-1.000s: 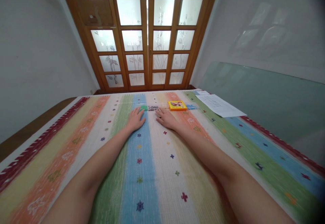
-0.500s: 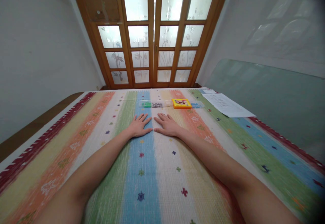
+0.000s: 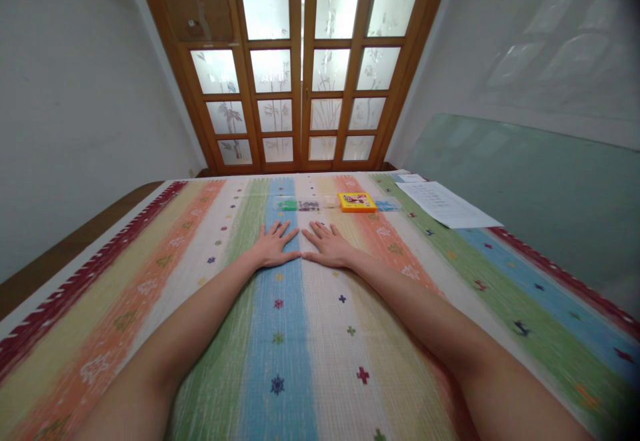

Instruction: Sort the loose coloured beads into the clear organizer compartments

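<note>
Palm down on the striped tablecloth [image 3: 285, 354], my left hand [image 3: 273, 246] lies with fingers spread and holds nothing. My right hand [image 3: 326, 245] rests flat beside it, fingers also apart, the two thumb tips almost meeting. Just beyond the hands is a row of clear plastic packets: one with small green pieces [image 3: 287, 205], one with dark pieces [image 3: 309, 206] and one with blue pieces [image 3: 385, 206]. A flat yellow-orange box [image 3: 357, 202] with a printed picture lies among them, nearer the right hand. What the small pieces are I cannot make out.
Printed white paper sheets [image 3: 445, 205] lie at the table's far right. A pale greenish glass panel [image 3: 525, 167] stands along the right side. Wooden doors with frosted panes [image 3: 305, 67] close off the far end, with grey walls on both sides.
</note>
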{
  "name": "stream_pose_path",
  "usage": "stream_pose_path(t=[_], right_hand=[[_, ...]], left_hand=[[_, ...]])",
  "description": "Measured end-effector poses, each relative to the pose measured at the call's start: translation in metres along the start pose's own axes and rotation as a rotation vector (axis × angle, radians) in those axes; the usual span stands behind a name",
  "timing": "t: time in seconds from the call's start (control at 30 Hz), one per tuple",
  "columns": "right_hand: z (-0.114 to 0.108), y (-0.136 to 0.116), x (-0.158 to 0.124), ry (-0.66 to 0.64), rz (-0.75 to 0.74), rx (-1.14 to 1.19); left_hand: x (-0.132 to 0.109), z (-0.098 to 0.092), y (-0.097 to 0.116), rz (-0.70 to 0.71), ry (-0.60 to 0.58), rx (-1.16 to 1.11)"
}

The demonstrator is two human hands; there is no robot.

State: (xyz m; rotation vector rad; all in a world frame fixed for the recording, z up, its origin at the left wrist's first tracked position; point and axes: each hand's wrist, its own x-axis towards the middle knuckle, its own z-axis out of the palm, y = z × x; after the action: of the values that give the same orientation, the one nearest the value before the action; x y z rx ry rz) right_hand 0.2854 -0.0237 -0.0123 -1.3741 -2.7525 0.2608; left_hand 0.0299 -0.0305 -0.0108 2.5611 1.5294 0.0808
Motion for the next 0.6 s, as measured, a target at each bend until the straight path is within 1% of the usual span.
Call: stream_pose_path(t=[0.37, 0.6], right_hand=[[0.0030, 0.0016, 0.0003, 0.039, -0.009, -0.011], [0.0049, 0.0029, 0.0016, 0.043, -0.012, -0.012]], left_hand=[[0.0012, 0.0032, -0.0009, 0.007, 0.021, -0.011], [0.0019, 0.0053, -0.0021, 0.007, 0.036, -0.012]])
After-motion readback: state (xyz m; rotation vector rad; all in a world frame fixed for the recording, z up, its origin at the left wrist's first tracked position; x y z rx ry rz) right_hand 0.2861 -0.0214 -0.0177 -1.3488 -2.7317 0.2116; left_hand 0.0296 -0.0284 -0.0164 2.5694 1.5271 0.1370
